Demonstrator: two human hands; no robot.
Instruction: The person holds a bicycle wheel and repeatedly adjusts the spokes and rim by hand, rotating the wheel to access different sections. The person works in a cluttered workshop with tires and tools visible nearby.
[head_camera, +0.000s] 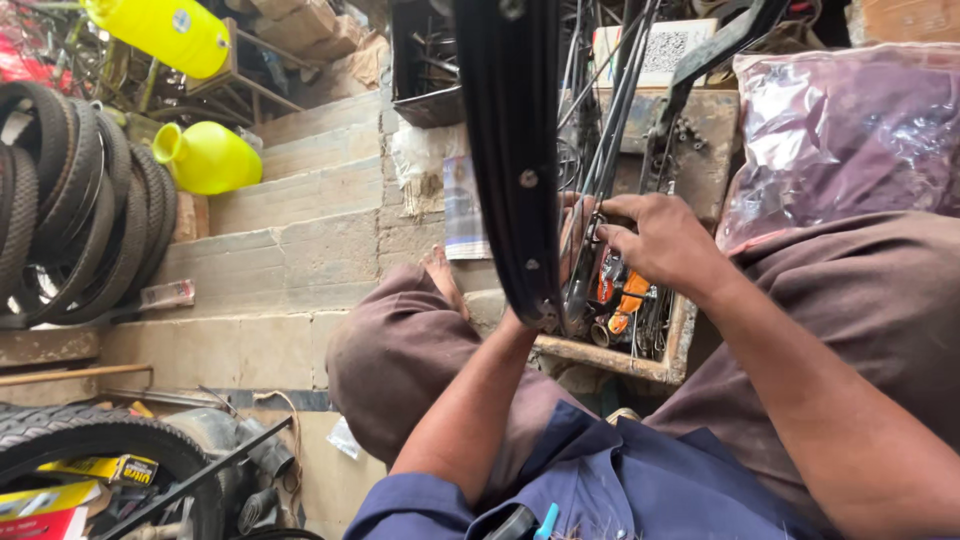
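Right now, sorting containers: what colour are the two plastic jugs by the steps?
Bright yellow jugs, seen in the head view.

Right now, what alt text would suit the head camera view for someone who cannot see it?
A seated person's left hand steadies a black bicycle wheel rim while the right hand pinches its thin metal spokes. Below sits a wooden box of small tools; worn tyres and yellow jugs lie beside stone steps.

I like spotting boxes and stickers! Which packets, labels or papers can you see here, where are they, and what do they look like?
White box: top middle, behind the spokes, speckled square pattern.
Paper sheet: on the wall beside the black rim, bluish-white.
Yellow boxes: bottom left, flat, red patches.
Plastic bag: top right, clear, purplish.
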